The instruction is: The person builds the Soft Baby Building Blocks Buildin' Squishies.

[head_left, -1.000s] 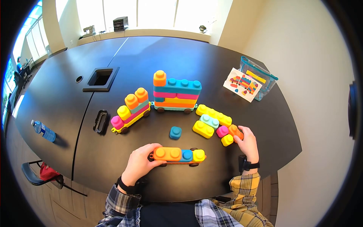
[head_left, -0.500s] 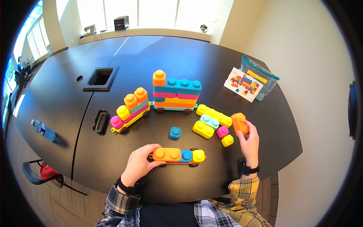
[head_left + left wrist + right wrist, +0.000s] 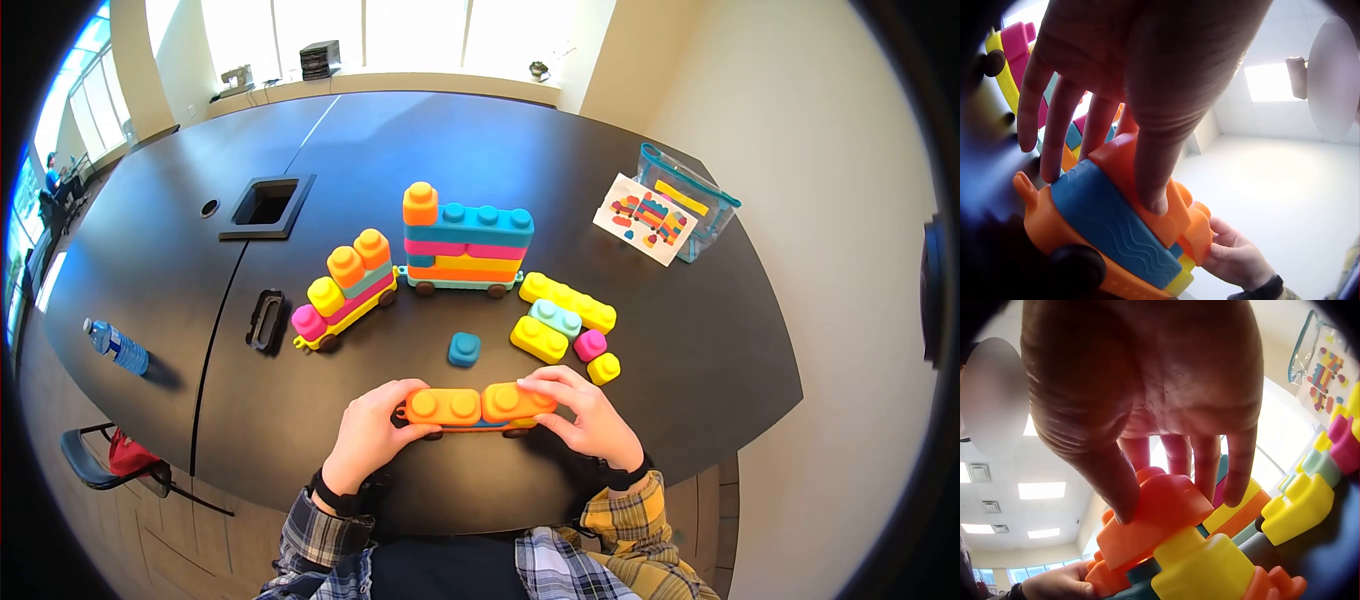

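Note:
My left hand (image 3: 368,435) grips the left end of a toy train car, thumb and fingers around the orange two-stud block (image 3: 443,408) on top. The left wrist view shows a long blue block (image 3: 1116,225) under it, on the orange wheeled base (image 3: 1044,225). My right hand (image 3: 598,425) pinches a second orange two-stud block (image 3: 517,402) over the car's right half. In the right wrist view this block is tilted, its lower edge close over the stud of a yellow block (image 3: 1204,569). A small blue block beside that yellow one is mostly hidden.
Two built train cars, one low (image 3: 345,290) and one tall (image 3: 468,245), stand behind. A dark blue block (image 3: 464,350) lies before them. Loose yellow, mint and pink blocks (image 3: 565,320) are to the right, with a picture card (image 3: 645,220) and clear bag (image 3: 715,225) beyond.
My right hand has lifted the orange two-stud block from the loose blocks at the right and brought it left, over the car. My left hand has stayed on the car.

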Motion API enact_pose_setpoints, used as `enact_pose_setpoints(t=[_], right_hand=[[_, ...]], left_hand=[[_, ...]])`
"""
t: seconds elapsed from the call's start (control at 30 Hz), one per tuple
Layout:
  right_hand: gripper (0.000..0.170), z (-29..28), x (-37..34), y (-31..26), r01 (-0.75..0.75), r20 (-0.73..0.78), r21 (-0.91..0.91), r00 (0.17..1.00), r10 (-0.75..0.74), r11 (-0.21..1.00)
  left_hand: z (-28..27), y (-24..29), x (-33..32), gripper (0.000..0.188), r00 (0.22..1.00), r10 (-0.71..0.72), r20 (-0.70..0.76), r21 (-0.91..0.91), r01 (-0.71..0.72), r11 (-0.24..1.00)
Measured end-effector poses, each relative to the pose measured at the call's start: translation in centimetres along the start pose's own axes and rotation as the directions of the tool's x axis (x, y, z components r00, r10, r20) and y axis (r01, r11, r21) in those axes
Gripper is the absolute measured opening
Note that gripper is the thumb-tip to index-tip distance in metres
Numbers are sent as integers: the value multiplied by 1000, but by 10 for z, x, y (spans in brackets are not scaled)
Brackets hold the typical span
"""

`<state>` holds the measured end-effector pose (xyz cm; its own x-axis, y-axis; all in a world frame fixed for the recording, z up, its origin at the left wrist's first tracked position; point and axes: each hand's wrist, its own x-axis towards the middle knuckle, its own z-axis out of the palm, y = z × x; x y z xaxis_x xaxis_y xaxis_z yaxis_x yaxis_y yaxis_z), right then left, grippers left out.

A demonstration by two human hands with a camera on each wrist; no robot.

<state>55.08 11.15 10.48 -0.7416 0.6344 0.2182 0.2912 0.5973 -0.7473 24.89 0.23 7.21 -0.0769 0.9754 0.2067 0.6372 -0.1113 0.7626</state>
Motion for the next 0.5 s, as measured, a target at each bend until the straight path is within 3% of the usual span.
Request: enact_pose_setpoints(t=[0.5], right_hand=[[49, -9, 4, -7, 14, 57, -65, 998, -10, 998]], left_hand=[[2, -2, 0, 50, 1000, 11, 6, -4, -10, 1000]])
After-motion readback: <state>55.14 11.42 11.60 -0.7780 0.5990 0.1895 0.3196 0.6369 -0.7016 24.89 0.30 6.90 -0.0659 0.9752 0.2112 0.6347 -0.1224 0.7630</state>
